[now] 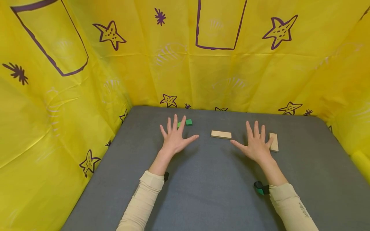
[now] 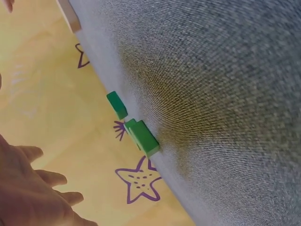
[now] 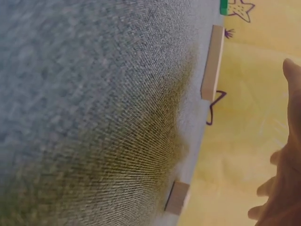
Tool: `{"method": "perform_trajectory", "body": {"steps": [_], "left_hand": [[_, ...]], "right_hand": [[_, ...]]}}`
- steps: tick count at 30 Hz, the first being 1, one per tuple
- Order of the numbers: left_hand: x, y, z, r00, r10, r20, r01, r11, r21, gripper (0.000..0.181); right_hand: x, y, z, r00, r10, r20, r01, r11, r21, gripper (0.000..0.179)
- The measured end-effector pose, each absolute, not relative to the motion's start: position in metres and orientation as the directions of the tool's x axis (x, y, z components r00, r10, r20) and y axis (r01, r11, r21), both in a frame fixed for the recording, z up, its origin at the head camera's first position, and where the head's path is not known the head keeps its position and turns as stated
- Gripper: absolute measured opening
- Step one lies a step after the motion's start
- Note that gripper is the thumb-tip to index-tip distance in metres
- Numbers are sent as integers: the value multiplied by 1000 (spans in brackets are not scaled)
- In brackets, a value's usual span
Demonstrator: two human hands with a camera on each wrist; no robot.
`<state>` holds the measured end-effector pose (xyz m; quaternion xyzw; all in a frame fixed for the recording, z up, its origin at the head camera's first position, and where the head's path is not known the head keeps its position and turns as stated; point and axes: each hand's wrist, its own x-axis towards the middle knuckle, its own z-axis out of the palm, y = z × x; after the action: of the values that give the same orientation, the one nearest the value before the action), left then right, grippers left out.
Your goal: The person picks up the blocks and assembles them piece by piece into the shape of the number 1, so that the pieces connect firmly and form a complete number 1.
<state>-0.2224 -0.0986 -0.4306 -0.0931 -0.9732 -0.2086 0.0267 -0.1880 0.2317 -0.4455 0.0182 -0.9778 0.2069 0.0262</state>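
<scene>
My left hand (image 1: pixel 174 140) hovers above the grey table with its fingers spread wide, holding nothing. Just past its fingertips lie small green blocks: a light green block (image 1: pixel 179 124), partly hidden behind the fingers, and a darker green block (image 1: pixel 189 122). The left wrist view shows the light green block (image 2: pixel 144 138) close to the darker one (image 2: pixel 116 105). Also raised and spread, my right hand (image 1: pixel 257 146) holds nothing. A flat wooden block (image 1: pixel 221 134) lies beyond its thumb, between the hands. Its little finger overlaps a second wooden block (image 1: pixel 274 142) in the head view.
The grey cloth-covered table (image 1: pixel 202 192) is bordered at the back and sides by a yellow curtain (image 1: pixel 185 73) printed with starfish. Dark straps sit at both wrists, with a green-marked strap (image 1: pixel 261 188) by the right cuff.
</scene>
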Motion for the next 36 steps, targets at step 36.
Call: {"method": "perform_trajectory", "body": {"steps": [36], "left_hand": [[-236, -93, -447, -987, 118, 105, 144, 397, 906, 47]], "right_hand": [[-204, 245, -453, -989, -77, 126, -143, 713, -686, 79]]}}
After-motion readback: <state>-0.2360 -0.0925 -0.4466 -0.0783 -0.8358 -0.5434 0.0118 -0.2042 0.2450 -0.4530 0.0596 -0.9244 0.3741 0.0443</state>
